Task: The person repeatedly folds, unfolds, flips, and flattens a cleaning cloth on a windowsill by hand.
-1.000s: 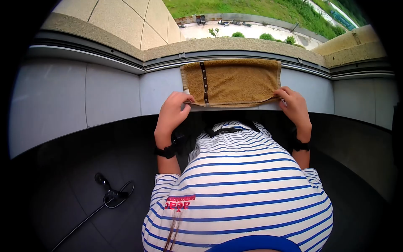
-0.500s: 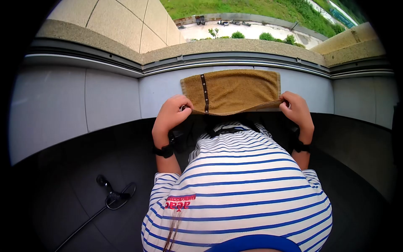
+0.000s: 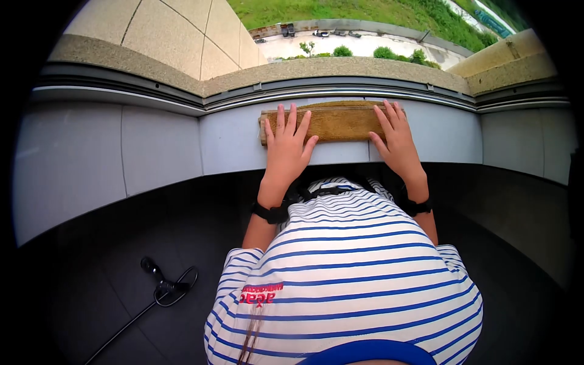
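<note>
The brown towel [image 3: 344, 126], folded into a narrow strip, lies on the pale window sill [image 3: 228, 137] at upper centre of the frame. The left hand [image 3: 288, 146] rests on its left end and the right hand [image 3: 396, 137] on its right end, both palm down with fingers spread. Beyond runs the window track [image 3: 340, 88]; a black cable [image 3: 131, 322] lies at lower left.

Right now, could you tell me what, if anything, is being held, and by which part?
Nothing is held: the left hand and right hand lie open on the folded brown towel, near its two ends.
</note>
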A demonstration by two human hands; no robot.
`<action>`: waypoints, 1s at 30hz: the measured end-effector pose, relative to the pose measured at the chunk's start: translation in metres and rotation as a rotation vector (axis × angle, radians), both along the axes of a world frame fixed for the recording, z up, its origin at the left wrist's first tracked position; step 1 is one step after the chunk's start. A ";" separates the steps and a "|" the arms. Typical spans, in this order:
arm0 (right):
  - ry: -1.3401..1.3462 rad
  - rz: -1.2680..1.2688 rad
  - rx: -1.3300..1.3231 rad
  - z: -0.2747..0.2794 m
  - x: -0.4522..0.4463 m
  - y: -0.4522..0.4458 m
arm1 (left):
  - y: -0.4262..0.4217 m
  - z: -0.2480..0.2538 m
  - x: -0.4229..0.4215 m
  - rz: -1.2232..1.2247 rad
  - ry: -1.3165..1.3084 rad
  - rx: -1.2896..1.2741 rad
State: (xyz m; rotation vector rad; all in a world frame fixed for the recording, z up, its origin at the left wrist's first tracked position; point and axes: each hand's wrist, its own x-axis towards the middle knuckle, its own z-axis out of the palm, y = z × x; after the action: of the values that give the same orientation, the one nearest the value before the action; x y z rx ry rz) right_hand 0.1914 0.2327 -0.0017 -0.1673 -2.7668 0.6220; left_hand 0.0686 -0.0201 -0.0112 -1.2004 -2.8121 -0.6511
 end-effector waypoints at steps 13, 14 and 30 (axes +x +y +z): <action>-0.206 -0.089 0.262 -0.025 -0.009 -0.011 | 0.013 -0.026 0.008 0.085 0.088 -0.149; -0.210 -0.080 0.263 -0.025 -0.010 -0.013 | 0.010 -0.026 0.008 0.075 0.089 -0.120; -0.192 0.006 0.362 -0.029 -0.055 -0.124 | -0.094 -0.016 -0.009 0.212 0.048 -0.159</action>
State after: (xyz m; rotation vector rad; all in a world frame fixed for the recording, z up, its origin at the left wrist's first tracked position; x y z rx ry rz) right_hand 0.1365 0.1084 -0.0302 -0.1441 -3.0074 0.1014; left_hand 0.0597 -0.1145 -0.0276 -0.9030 -2.9408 -0.3878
